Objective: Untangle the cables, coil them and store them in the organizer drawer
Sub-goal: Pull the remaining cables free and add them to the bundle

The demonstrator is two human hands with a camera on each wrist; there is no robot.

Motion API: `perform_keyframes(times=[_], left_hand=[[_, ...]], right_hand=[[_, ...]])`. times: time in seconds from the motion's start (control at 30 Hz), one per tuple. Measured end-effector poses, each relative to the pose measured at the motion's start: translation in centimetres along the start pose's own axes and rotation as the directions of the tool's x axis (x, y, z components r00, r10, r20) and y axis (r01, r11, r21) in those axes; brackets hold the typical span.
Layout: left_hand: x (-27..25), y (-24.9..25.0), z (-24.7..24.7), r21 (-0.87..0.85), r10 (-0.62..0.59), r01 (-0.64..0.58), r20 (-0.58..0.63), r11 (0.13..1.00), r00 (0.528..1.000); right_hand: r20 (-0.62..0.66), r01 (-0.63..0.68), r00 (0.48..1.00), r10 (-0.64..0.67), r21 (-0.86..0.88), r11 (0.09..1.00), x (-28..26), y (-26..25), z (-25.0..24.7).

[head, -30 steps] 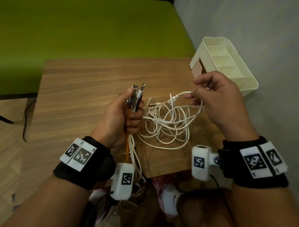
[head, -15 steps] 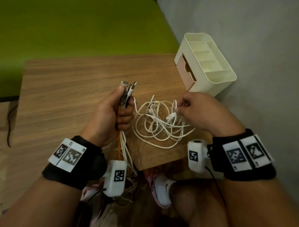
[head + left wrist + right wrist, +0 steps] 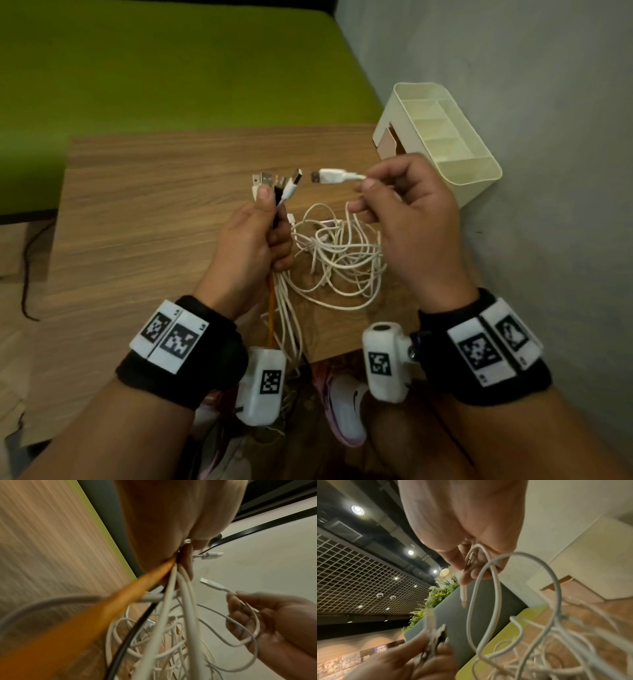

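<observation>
A tangle of white cables (image 3: 337, 255) lies on the wooden table (image 3: 144, 219) between my hands. My left hand (image 3: 255, 240) grips a bundle of cable ends (image 3: 274, 185) upright, their USB plugs sticking out above the thumb; orange, black and white cords (image 3: 154, 582) hang below the fist. My right hand (image 3: 407, 212) pinches a white cable just behind its USB plug (image 3: 329, 176), held level and pointing at the bundle's plugs; that plug (image 3: 212, 584) also shows in the left wrist view. The cream organizer (image 3: 445, 137) with its pinkish drawer (image 3: 390, 144) stands at the table's back right.
A grey wall (image 3: 531, 102) runs along the table's right side, close behind the organizer. A green surface (image 3: 154, 68) lies beyond the far edge. Cords drop over the near edge toward my shoes (image 3: 346, 404) on the floor.
My right hand rose from the tangle, lifting out a white cable end and bringing its USB plug up beside the bundle in my left hand. The left hand kept its grip.
</observation>
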State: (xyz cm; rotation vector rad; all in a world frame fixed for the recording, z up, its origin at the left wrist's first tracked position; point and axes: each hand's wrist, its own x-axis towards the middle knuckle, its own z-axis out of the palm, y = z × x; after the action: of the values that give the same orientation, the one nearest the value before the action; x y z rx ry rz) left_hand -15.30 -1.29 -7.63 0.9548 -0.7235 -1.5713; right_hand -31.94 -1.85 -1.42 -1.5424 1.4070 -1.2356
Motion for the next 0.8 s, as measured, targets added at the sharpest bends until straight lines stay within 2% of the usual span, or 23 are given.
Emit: perform_keyframes(times=[0.17,0.27,0.4,0.57,0.8], left_hand=[[-0.1,-0.5,0.6,0.026,0.105,-0.105,0.003,0.994,0.995],[-0.3,-0.5,0.6,0.055,0.124,-0.126,0.027,0.991,0.992],[-0.3,-0.5,0.3,0.065,0.135,-0.138,0.058,0.988,0.989],[-0.5,-0.3,0.2,0.129,0.153,-0.167,0.108,0.978,0.982],[-0.6,-0.3,0.5,0.305,0.285,-0.267,-0.016,0.914,0.958]], right_hand=[[0.057,0.008,0.998,-0.010,0.045,0.999,-1.4,-0.1,2.3],[0.097,0.014,0.995,-0.021,0.070,0.997,-1.7,0.1,2.9],[0.241,-0.018,0.971,0.003,0.058,0.998,-1.9,0.5,3.5],[0.287,0.033,0.958,-0.026,-0.018,0.999,-1.6,1.5,3.9],[0.324,0.143,0.937,-0.131,-0.012,0.990,-1.5,1.9,4.0]])
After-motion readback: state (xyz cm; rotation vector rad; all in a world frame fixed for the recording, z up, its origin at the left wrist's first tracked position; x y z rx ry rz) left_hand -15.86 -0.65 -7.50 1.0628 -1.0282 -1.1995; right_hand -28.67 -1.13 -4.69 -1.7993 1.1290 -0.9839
